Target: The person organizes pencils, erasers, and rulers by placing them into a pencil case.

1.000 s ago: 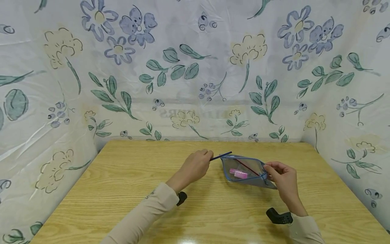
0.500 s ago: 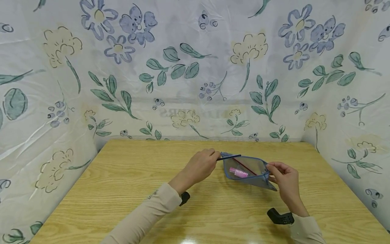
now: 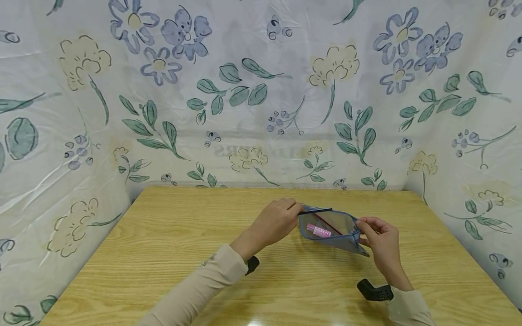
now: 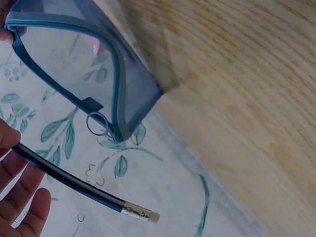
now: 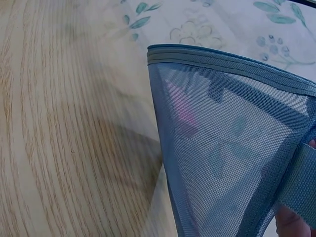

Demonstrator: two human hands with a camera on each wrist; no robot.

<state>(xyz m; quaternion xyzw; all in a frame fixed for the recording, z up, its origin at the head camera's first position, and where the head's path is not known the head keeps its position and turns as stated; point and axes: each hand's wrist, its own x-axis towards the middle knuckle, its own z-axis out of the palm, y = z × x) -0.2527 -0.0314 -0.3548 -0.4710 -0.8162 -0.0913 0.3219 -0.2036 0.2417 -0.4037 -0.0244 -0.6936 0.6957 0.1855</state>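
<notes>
My left hand (image 3: 279, 222) pinches a dark striped pencil (image 3: 320, 211). In the head view its front part lies across the far rim of a blue mesh zip pouch (image 3: 344, 245). The left wrist view shows the pencil's eraser end (image 4: 140, 212), with a silver ferrule, sticking out behind the fingers. My right hand (image 3: 385, 242) grips the pouch at its right end and holds its mouth wide. Inside lie a pink piece with white lettering (image 3: 320, 231) and a thin dark red stick (image 3: 327, 224). A zip-pull ring (image 4: 97, 123) hangs at the pouch's other end.
The wooden table (image 3: 171, 253) extends around the pouch on all sides. Floral cloth (image 3: 253, 113) rises behind it and along both sides. Black wrist mounts (image 3: 374, 290) sit by both cuffs.
My left hand has moved right with the pencil, so its front part reaches further over the pouch's mouth. The right hand keeps its grip, and the pouch has shifted only slightly.
</notes>
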